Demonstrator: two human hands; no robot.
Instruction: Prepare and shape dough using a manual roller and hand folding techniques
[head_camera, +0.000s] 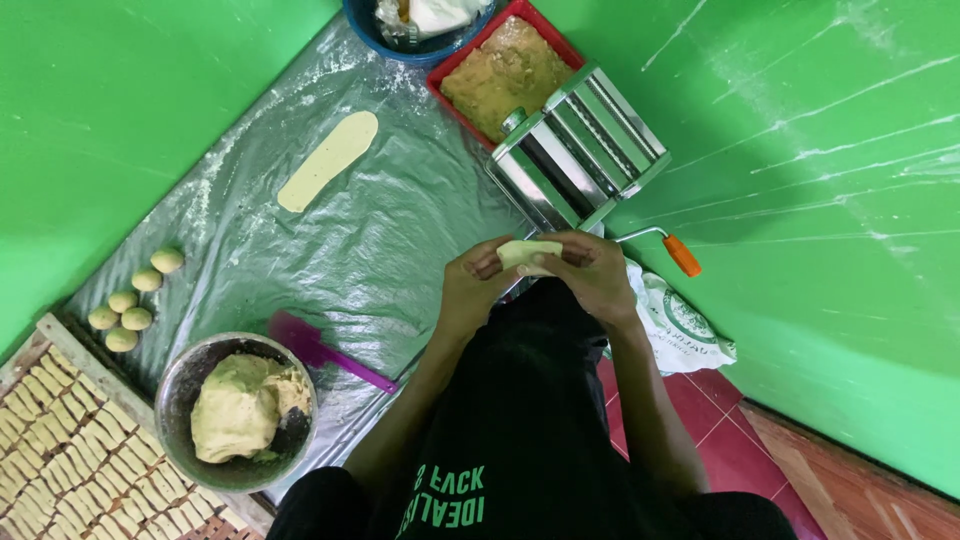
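- Both hands, left (478, 285) and right (592, 272), pinch one dough piece (528, 254) by the roller (580, 150).
- One strip (328, 160) is rolled flat.
- Five balls (133, 300) and a bowl (175, 385) of dough wait.

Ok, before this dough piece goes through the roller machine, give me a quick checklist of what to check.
1. Dough piece held by both hands, left hand and right hand: ok.
2. Piece flattened enough to feed: cannot tell, fingers cover part of it.
3. Roller machine upright, slot free of dough: ok.
4. Crank handle attached, within the right hand's reach: ok.
5. Floured plastic sheet has bare room beside the rolled strip: ok.
6. Roller gap setting: cannot tell.
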